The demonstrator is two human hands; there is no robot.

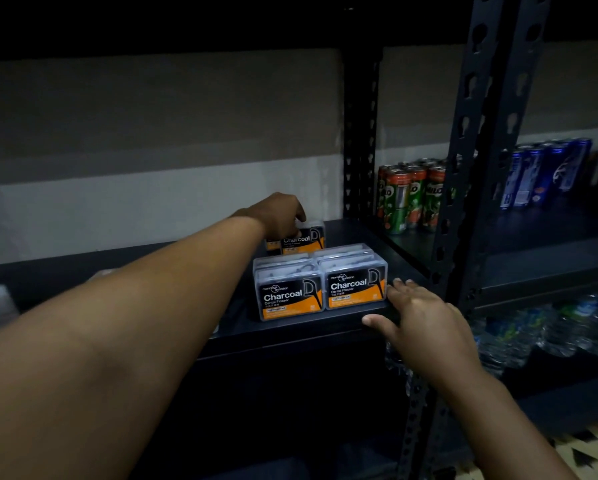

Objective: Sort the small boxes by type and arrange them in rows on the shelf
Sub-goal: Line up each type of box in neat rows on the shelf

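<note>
While L hand (283, 213) fingers clamp rear box (302, 240), R hand (425, 323) fingers spread beside front box (356, 289).

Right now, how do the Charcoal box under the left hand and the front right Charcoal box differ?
1. The back box sits deep on the shelf near the wall; the front right box stands at the shelf's front edge.
2. The left hand rests on the back box; the right hand is beside the front right box, fingers at its side.
3. The back box's label is partly hidden; the front one's shows fully.

Both share the black-and-orange Charcoal label.

Charcoal flosser boxes (320, 284) upright, shelf-front (290, 332)
</note>
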